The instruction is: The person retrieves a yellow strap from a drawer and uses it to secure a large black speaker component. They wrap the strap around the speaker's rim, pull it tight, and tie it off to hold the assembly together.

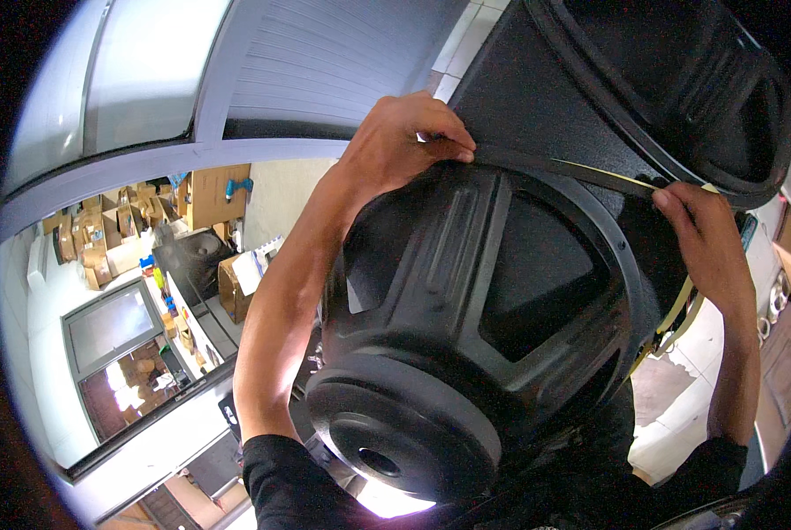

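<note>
A large black loudspeaker driver (404, 300) lies magnet-end toward me, its round magnet (387, 433) close to my body. Along the far side of its rim runs a narrow black foam-like strip (590, 170) with a yellow edge. My left hand (409, 132) pinches the strip at the rim's far left between thumb and fingers. Farther right, my right hand (700, 234) grips the strip, its thumb on top. A loose yellow-edged length (685, 309) hangs below the right hand. What lies under the right fingers is hidden.
Beyond the driver stands a black textured panel (537, 110), with a second black speaker frame (749, 124) at the far right. A grey-framed window (298, 71) is at upper left. Cardboard boxes (104, 234) and a dark speaker-like unit (192, 256) sit at left.
</note>
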